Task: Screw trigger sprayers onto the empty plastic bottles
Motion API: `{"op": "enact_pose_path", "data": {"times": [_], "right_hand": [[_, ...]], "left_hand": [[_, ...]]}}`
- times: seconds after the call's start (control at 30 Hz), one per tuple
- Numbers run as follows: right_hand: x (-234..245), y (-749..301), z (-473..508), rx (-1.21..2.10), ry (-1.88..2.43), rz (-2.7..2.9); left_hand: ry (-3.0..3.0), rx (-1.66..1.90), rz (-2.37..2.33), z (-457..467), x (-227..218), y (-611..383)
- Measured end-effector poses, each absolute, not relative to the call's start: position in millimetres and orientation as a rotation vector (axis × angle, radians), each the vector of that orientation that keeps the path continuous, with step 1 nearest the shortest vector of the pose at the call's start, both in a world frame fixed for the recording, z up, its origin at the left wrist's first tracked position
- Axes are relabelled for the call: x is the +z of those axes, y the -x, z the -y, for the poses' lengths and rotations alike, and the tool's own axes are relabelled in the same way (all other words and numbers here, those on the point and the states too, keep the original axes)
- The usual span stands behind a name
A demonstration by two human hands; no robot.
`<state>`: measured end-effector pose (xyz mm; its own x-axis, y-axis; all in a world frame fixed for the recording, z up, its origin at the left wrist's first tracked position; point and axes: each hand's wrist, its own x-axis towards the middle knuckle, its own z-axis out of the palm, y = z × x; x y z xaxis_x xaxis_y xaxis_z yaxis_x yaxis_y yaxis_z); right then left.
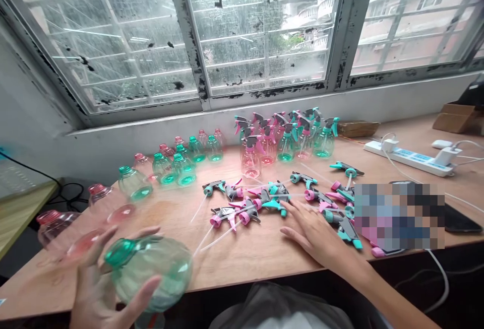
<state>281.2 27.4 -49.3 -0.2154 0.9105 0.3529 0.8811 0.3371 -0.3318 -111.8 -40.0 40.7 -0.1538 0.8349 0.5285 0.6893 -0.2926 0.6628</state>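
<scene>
My left hand (94,288) is wrapped around a clear green bottle (162,268), tilted with its open neck to the left, above the table's front edge. Fingers apart, my right hand (308,228) reaches over the tabletop with nothing visibly gripped. Its fingertips come close to a teal-and-grey spray head (278,205); whether they touch it I cannot tell. Around it lie several loose spray heads, pink or teal with grey, such as a pink one (247,213) and a teal one (344,231), with thin white dip tubes.
Open pink and green bottles (185,170) line the left and back of the wooden table (227,268). Bottles with spray heads fitted (251,160) stand by the window. To the right are a white power strip (410,157), cables, a phone (461,218), a cardboard box (454,117) and a blurred patch.
</scene>
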Motion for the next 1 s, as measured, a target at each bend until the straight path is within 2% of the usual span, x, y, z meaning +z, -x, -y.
{"op": "enact_pose_path", "data": {"times": [0.07, 0.13, 0.2, 0.3, 0.53, 0.73, 1.0], "right_hand": [[-40.8, -275.7, -33.3, 0.12, 1.643, 2.112], [-31.1, -269.9, -39.5, 0.146, 1.736, 2.066], [-23.6, -264.2, -46.0, 0.132, 1.815, 2.016], [-18.4, -258.3, -55.5, 0.072, 1.841, 1.978], [-16.5, -255.9, -69.4, 0.121, 1.803, 1.923], [-11.4, -246.0, -71.3, 0.049, 1.73, 2.074], [-4.8, -250.1, -54.3, 0.173, 1.547, 1.879]], "left_hand": [[-1.911, 1.349, -1.416, 43.0, 38.7, 91.4], [-2.037, 1.116, -1.138, 40.9, 33.1, 66.0], [-2.248, 0.916, -1.025, 33.0, 26.2, 40.7], [-2.35, 0.868, -1.056, 17.2, 16.6, 12.0], [-2.028, 0.709, -1.228, 1.4, 0.8, -4.8], [-1.974, 0.573, -1.311, -2.3, 4.8, -1.7], [-2.093, 0.535, -1.301, 1.0, 8.7, 0.9]]}}
